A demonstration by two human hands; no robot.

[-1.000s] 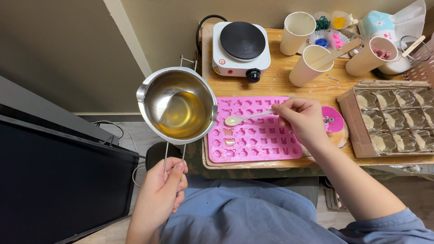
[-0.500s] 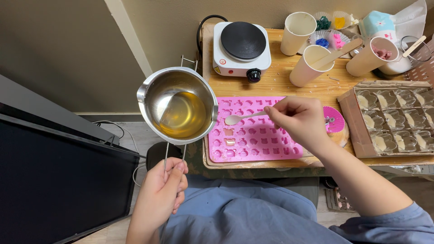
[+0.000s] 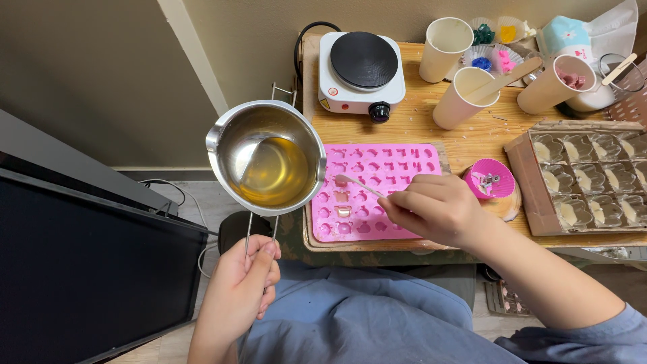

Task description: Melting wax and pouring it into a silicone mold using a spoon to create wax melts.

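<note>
Fingers of the right hand pinch a small pale spoon over the pink silicone mould, filling cavities, while at nine o'clock the left hand clamps the steel pouring pot's wire handle; steady spooning seems needed next

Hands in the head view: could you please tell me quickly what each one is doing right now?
Left hand: closed on the wire handle of the metal pot of yellow liquid.
Right hand: fingers closed on a small spoon over the pink mould.

A home craft corner: a small wooden table with an electric hotplate, a pink silicone mould and paper cups.
</note>
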